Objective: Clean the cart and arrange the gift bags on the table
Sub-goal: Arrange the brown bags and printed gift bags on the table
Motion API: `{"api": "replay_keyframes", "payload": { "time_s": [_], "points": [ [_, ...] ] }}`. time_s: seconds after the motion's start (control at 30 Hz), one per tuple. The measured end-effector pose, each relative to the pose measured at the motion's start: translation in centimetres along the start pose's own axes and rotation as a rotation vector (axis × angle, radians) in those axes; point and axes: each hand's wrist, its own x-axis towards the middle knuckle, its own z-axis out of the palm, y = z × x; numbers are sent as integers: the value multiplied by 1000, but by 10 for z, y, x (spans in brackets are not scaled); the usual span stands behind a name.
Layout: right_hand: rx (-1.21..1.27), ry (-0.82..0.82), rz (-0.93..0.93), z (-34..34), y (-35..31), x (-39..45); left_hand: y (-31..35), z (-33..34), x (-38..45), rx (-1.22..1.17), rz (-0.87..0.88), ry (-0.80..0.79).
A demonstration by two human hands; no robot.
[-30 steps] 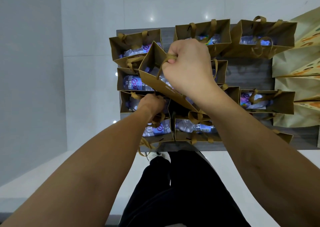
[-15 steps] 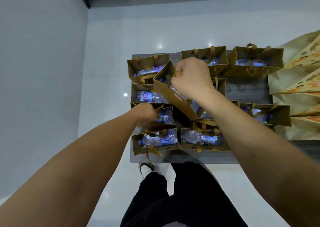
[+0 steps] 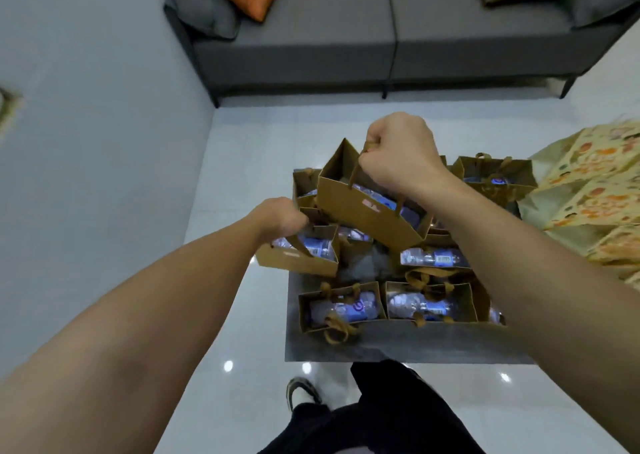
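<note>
While both bags hang off the surface, you lift straight up and clear the rows before you turn away.

Since the right hand (image 3: 401, 155), at centre frame, is fisted round the ribbon handles of a brown gift bag (image 3: 367, 207) that tilts with its bottle showing, level that bag so the bottle does not slide out. Left hand (image 3: 277, 216), left of centre, is curled on the handle of a second gift bag (image 3: 298, 258), which overhangs the left edge of the grey table (image 3: 398, 344); fingers are hidden, so grip depth cannot be told. Remaining gift bags (image 3: 429, 306) stand in rows on the table, lower centre. Patterned bags (image 3: 595, 190) lie at right edge. My judgement: keep the two loads apart, handles taut, to avoid snagging neighbouring ribbons.
</note>
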Motion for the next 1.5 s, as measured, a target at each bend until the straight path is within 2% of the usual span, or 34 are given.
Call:
{"api": "replay_keyframes", "payload": {
  "time_s": [0.17,0.37,0.77,1.0,1.13,1.5],
  "points": [
    [-49,16,-66,0,-27,-15,-37,-21,-33,-55,-2,80],
    [-46,-34,-96,28,-43,-32,-83,-24,-59,-7,-63,139],
    [-130,-301,-123,117,-26,-45,-164,21,-81,5,-272,40],
    [-242,-410,-182,153,-7,-29,-181,51,-77,-147,-323,-2],
    [-270,-423,-206,160,-7,-11,-176,56,-73,-157,-337,16],
    [-249,-617,-28,194,41,-6,-159,64,-57,-146,-323,34]
  ]
}}
